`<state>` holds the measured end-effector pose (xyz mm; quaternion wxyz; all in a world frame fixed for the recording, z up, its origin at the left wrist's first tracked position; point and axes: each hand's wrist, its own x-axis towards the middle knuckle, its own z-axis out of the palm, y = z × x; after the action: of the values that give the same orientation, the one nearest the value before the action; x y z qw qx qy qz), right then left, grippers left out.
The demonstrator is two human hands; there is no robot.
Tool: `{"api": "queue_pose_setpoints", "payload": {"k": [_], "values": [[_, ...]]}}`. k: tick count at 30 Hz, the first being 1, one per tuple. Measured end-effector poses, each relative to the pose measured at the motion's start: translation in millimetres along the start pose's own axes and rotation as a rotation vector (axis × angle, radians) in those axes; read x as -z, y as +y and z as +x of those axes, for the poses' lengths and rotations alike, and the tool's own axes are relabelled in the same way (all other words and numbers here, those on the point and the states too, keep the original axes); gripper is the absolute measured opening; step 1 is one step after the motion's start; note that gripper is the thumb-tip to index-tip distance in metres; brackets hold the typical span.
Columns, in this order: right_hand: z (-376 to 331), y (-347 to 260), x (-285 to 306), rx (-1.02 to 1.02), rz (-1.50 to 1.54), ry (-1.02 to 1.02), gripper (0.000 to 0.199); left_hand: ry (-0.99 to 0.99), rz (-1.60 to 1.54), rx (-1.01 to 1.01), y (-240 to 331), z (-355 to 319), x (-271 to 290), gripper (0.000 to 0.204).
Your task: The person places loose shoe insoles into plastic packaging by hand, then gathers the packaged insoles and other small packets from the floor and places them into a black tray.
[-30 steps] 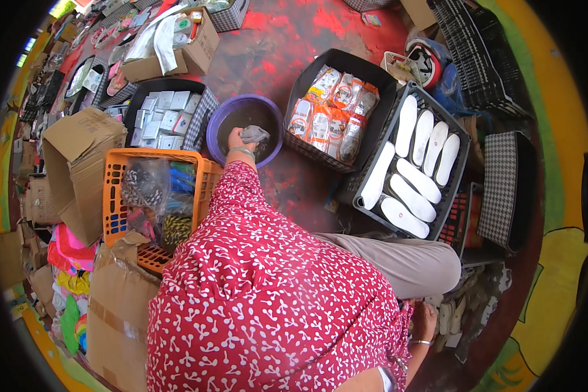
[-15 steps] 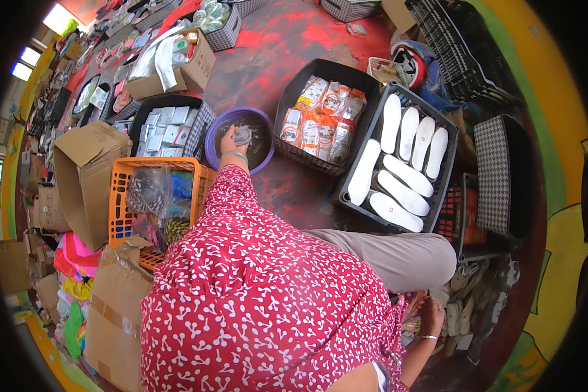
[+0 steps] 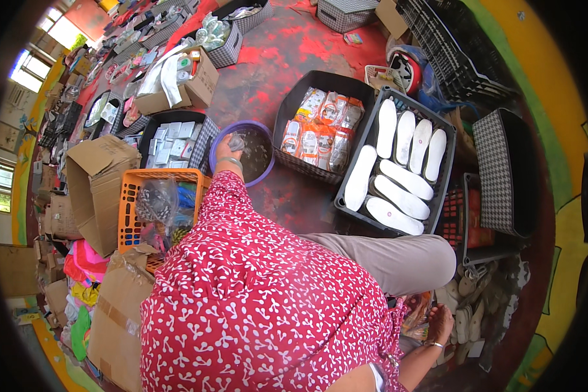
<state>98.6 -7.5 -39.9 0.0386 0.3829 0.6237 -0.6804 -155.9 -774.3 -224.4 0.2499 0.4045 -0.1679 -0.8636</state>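
At the far left of centre, my left hand (image 3: 227,150) is closed round a wet-looking grey cloth (image 3: 236,142). Hand and cloth are over the left side of a round purple basin (image 3: 268,171), which has murky water in it. Low on the right, my right hand (image 3: 440,324) has its fingers curled beside clear plastic packets (image 3: 417,319). What those fingers hold, if anything, is too small to tell. Pale shoe soles (image 3: 465,320) lie piled just right of that hand.
A black crate (image 3: 448,171) holds several white insoles. Beside it, a dark bin (image 3: 282,117) carries orange-and-clear packets. An orange basket (image 3: 130,209) and cardboard boxes (image 3: 97,173) stand on the left. A checked bin (image 3: 496,176) lies on its side at right.
My left hand has shifted toward the basin's left rim with the grey cloth in it. My right hand has moved slightly right and nearer. The whole view has shifted a little.
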Motion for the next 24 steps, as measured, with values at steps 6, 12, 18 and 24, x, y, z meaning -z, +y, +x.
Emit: {"api": "queue_pose_setpoints", "payload": {"k": [6,12,18,24], "values": [[-0.3,0.0,0.2,-0.002,-0.024,0.003,0.024,0.062,0.183,-0.097,18.5,14.0,4.1,0.024],[3.1,10.8,4.2,-0.025,-0.028,0.037,0.023,0.234,0.282,-0.173,21.4,-26.5,-40.5,0.031],[14.4,19.9,13.5,-0.052,-0.034,0.049,0.023,0.450,0.393,-0.180,32.7,-5.0,-39.9,0.038],[12.1,20.4,12.7,-0.100,-0.045,0.086,0.022,0.449,0.556,-0.212,29.3,38.1,-21.6,0.041]]}}
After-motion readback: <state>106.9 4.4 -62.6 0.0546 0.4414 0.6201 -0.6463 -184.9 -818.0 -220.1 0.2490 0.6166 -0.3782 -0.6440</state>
